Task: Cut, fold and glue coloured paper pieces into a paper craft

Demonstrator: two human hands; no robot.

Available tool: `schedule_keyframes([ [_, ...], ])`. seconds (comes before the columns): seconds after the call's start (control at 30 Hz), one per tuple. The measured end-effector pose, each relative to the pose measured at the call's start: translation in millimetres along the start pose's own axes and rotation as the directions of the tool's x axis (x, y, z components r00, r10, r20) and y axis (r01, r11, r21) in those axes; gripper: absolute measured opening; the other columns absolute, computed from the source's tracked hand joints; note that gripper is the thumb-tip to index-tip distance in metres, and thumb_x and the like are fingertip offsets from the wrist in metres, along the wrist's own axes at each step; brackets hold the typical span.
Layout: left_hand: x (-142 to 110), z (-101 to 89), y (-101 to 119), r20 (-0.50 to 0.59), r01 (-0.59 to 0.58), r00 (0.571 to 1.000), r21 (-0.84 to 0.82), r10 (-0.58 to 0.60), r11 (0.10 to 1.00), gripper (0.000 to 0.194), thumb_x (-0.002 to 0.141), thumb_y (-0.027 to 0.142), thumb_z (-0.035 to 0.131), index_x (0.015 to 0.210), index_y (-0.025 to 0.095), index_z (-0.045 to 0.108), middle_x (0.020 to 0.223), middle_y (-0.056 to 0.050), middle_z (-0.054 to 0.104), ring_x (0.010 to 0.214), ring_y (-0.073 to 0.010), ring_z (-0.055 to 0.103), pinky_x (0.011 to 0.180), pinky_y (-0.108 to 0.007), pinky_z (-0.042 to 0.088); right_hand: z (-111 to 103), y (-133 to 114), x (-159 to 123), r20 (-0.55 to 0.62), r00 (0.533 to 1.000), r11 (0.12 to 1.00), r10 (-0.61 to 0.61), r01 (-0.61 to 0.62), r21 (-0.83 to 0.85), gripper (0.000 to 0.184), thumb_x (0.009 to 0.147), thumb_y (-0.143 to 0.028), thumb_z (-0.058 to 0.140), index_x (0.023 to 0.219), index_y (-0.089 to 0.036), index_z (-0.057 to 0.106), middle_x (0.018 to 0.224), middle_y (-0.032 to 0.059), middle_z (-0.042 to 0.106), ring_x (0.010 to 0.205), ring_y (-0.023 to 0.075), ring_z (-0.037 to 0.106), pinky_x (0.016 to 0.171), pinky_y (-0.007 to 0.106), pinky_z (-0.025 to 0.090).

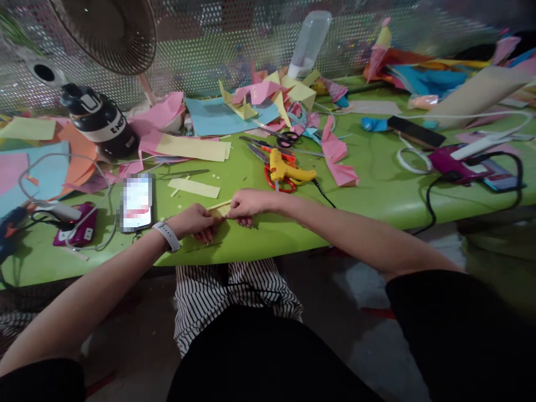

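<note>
Between my two hands is a strip of yellow paper (pixel 220 210), held just above the front part of the green table (pixel 259 243). My left hand (pixel 196 221), with a white band on the wrist, pinches its left end. Fingers of my right hand (pixel 247 205) are closed on the other end. Part of the strip is hidden by the fingers. Behind my right hand lie a yellow glue gun (pixel 288 167) and red-handled scissors (pixel 278 181). Another cut piece of yellow paper (pixel 195 187) rests flat beyond my left hand.
A lit phone (pixel 137 202) and a purple power strip (pixel 77 224) lie to the left. Behind them stand a black bottle (pixel 100 120) and a fan (pixel 111 28). Pink crumpled paper (pixel 337 159), a clear bottle (pixel 310 42) and another purple power strip (pixel 456 164) with cables are on the right.
</note>
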State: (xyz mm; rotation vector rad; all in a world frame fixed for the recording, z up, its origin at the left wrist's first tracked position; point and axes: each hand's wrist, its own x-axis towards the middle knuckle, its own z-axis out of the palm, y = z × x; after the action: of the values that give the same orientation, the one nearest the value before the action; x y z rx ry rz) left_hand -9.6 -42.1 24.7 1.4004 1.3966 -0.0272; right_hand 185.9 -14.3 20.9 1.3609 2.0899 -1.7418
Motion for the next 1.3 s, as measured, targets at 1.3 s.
schedule_keyframes([
  [1.3, -50, 3.8, -29, -0.280, -0.331, 0.930, -0.352, 0.239, 0.876, 0.049, 0.084, 0.061, 0.065, 0.098, 0.015, 0.070, 0.100, -0.014, 0.075, 0.087, -0.0200, 0.073, 0.070, -0.028, 0.058, 6, -3, -17, -0.577, 0.659, 0.734, -0.482, -0.056, -0.677, 0.021, 0.095, -0.018, 0.049, 0.097, -0.015, 0.070, 0.096, 0.0098, 0.071, 0.088, 0.0214, 0.061, 0.076, 0.034, 0.037],
])
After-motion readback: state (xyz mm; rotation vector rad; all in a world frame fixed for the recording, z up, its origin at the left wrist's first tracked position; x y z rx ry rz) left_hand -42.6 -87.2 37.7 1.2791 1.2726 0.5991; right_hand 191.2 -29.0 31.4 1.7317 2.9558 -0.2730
